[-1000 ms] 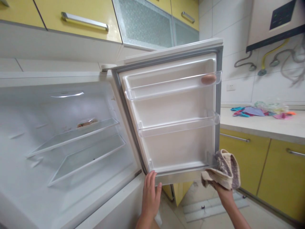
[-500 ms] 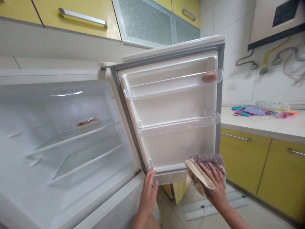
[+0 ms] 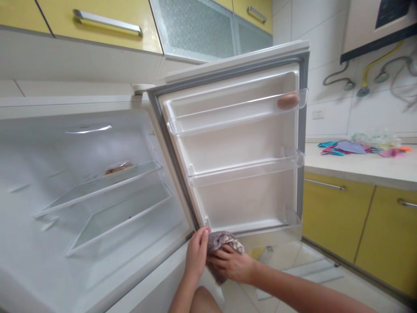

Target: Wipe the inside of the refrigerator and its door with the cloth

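A refrigerator door stands wide open, with clear door shelves on its inner side. My right hand presses a bunched grey-brown cloth against the front of the bottom door shelf, close to the hinge side. At that shelf's left corner is my left hand, its fingers closed over the edge right beside the cloth. Part of the cloth hangs below my right hand. In the top door shelf lies a brown egg-like object.
The refrigerator's inside has two glass shelves, a small packet on the upper one. At right, colourful cloths or bags lie on the counter. White panels lie on the tiled floor. Yellow cabinets stand at right and above.
My right hand has moved left with the cloth, from the shelf's right part to beside my left hand. My left hand's fingers have closed at the shelf corner.
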Available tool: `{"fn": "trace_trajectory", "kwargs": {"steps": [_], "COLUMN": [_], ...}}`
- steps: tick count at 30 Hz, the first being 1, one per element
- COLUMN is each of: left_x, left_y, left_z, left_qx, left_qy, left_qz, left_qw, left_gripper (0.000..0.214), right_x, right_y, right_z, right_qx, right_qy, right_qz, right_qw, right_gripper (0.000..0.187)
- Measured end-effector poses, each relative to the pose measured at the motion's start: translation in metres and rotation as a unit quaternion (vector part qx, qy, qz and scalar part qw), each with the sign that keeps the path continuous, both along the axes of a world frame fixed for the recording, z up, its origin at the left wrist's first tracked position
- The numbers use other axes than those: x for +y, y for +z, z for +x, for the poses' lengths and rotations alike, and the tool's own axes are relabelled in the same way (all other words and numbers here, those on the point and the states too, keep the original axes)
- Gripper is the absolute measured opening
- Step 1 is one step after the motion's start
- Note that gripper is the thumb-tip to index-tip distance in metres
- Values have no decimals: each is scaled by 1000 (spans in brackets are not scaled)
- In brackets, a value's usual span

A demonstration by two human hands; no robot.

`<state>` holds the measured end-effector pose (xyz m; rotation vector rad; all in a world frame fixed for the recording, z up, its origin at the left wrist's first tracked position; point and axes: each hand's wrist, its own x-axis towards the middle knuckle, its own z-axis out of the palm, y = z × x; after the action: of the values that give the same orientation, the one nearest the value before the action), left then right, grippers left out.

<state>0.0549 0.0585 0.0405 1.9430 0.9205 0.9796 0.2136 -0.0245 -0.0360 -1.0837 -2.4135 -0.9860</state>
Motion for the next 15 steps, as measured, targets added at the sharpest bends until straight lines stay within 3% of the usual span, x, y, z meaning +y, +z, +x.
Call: {"fn": "trace_trajectory", "kwargs": {"steps": [5, 10, 15], "left_x": [-8, -12, -10], "left_y": [-1, -11, -16], "left_z": [-5, -13, -11], "left_qx": [31, 27, 2], "left_qy": [-30, -50, -50], "left_qz": [43, 18, -4], "left_qw": [998, 998, 999], "left_gripper": [56, 52, 55], "right_x": [-22, -78, -119], "right_y": [-1, -43, -81], "right_z": [29, 85, 127], "right_qx": [17, 107, 205], "right_qy": [-16, -152, -300], "right_qz": [-7, 87, 163], "right_qw": [1000, 979, 917], "right_gripper": [28, 39, 51]}}
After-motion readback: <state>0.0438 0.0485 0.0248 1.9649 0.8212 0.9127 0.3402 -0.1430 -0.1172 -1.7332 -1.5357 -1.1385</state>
